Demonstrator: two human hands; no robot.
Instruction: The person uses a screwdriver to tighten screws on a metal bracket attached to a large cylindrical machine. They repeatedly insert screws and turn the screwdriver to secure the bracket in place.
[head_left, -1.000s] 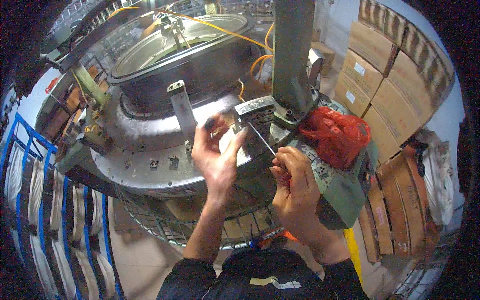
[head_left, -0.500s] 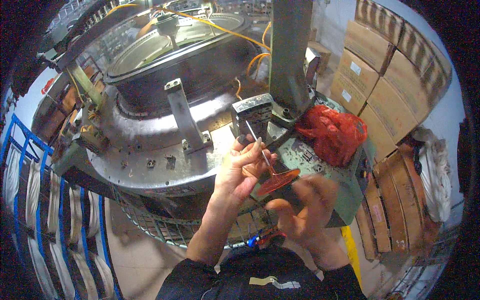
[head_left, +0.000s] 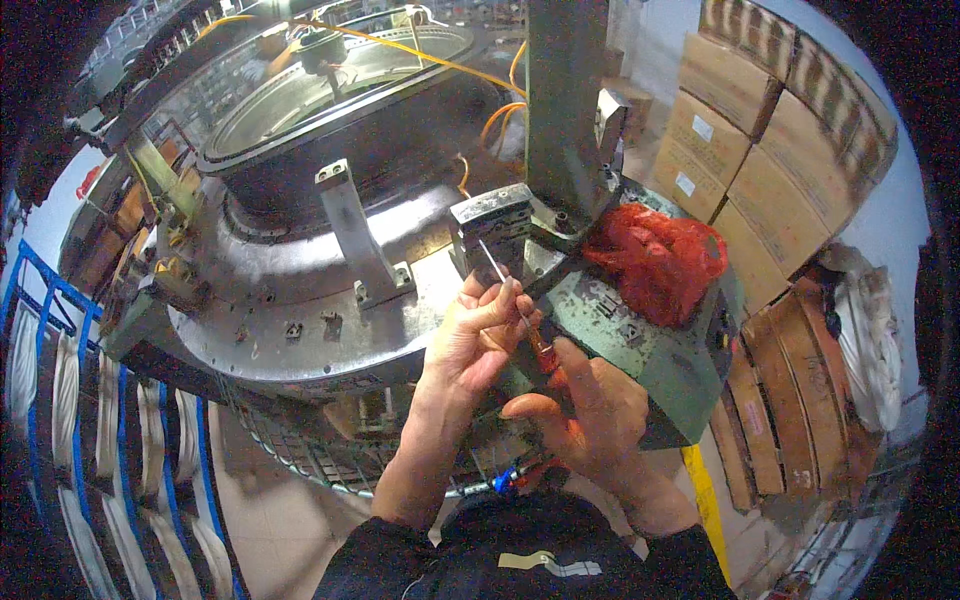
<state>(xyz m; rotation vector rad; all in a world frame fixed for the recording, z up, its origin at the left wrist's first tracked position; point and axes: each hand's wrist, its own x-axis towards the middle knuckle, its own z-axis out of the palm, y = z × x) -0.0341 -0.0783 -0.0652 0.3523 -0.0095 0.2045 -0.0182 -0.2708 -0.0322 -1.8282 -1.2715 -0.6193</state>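
Between both hands, just before the grey metal block (head_left: 492, 228), a thin screwdriver (head_left: 508, 288) points up. Left hand (head_left: 470, 335) fingers pinch its shaft; right hand (head_left: 590, 410) fingers are closed on its red handle. The narrow tip could probably slip off under sideways pressure. Right of it, a red mesh bag (head_left: 655, 258) lies bunched on the green housing (head_left: 650, 350), contents unclear.
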